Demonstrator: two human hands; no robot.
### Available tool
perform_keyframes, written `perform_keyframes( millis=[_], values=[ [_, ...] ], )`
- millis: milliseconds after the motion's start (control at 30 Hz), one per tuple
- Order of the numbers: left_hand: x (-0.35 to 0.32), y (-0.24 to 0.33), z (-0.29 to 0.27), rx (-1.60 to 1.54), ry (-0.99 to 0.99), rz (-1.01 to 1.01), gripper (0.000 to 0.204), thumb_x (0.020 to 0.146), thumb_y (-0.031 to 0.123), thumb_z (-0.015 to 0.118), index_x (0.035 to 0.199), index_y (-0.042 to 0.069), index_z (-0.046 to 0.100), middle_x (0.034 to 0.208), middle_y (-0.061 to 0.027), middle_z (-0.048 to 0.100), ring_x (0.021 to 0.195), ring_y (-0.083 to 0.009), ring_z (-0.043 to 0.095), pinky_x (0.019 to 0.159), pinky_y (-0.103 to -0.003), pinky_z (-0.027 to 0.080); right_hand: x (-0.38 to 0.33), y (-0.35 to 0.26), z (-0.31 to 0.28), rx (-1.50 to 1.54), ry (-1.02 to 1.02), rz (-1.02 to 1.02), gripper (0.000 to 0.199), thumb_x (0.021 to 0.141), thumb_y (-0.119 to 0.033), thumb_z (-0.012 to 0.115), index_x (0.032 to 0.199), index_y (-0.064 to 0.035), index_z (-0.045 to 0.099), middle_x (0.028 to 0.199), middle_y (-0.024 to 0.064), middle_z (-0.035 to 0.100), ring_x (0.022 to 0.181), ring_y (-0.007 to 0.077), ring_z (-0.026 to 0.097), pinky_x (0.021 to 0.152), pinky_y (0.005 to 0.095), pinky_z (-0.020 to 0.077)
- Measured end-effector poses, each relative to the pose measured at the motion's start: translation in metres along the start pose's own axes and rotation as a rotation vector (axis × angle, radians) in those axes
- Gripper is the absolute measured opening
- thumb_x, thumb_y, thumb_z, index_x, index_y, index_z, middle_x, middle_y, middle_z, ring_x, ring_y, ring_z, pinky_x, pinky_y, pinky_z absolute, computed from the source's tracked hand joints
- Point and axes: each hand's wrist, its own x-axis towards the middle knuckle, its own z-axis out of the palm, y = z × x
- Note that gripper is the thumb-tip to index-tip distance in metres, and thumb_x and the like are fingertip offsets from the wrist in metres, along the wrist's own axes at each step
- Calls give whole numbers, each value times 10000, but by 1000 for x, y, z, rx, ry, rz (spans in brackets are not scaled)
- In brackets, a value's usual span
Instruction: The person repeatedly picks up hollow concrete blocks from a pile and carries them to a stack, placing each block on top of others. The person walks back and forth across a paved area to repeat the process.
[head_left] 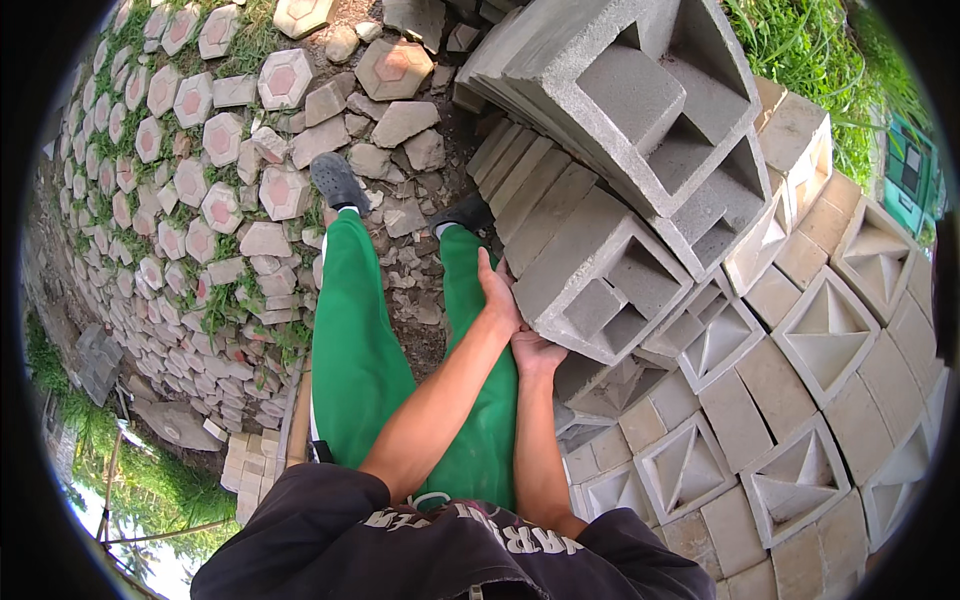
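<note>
My left hand (500, 292) is at the left edge of a grey concrete block (570, 255) with square and angled hollows in its face. The thumb points up and the fingers go out of sight behind the block. Just below, my right hand (537, 352) cups the block's lower corner, its fingertips hidden underneath. The block is tilted and lies against a stack of similar blocks. A larger grey hollow block (640, 95) rests above it, at the top of the stack.
On the right stand rows of pale blocks with pyramid-shaped recesses (828, 322). Hexagonal paving stones (287, 80) with reddish centres spread over the ground at left, with broken stone pieces (405, 123) near my feet. Grass (800, 40) grows behind the stack.
</note>
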Motion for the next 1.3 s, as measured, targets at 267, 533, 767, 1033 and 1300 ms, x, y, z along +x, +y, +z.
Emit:
perform_keyframes(
  millis=[267,533,767,1033,1300],
  values=[
    [3,-3,-1,-36,84,21,886,823,744,263,1409,84,329,1372,-167,436,1241,-334,435,1043,-458,338,3,-44,38,24,112,-62,608,952,-522,251,1380,-106,365,1420,102,395,1316,300,343,1097,483,268],
    [0,-1,13,-53,117,15,813,850,688,255,1388,86,360,1342,-160,465,1212,-339,463,1027,-461,360,17,-54,17,-33,79,-61,585,943,-494,294,1341,-92,445,1395,106,434,1291,316,379,1088,514,257],
    [6,1,22,-2,74,4,686,906,577,258,1309,62,464,1283,-173,519,1198,-337,476,1025,-455,367,21,-60,21,-33,-15,25,582,942,-489,299,1352,-90,408,1416,112,397,1318,314,330,1100,496,234],
    [-15,0,24,-143,-6,-90,573,939,472,321,1304,50,452,1318,-172,483,1210,-324,461,1034,-482,339,16,-51,21,-142,36,94,550,942,-421,316,1332,-52,433,1377,145,436,1269,342,399,1080,502,291],
    [-41,33,-1,153,205,143,659,915,444,467,1383,9,306,1412,-207,357,1292,-316,368,1078,-460,286,-16,32,0,-880,-39,212,512,988,-361,317,1348,-3,382,1356,141,454,1225,274,457,1002,439,387]
  ],
)
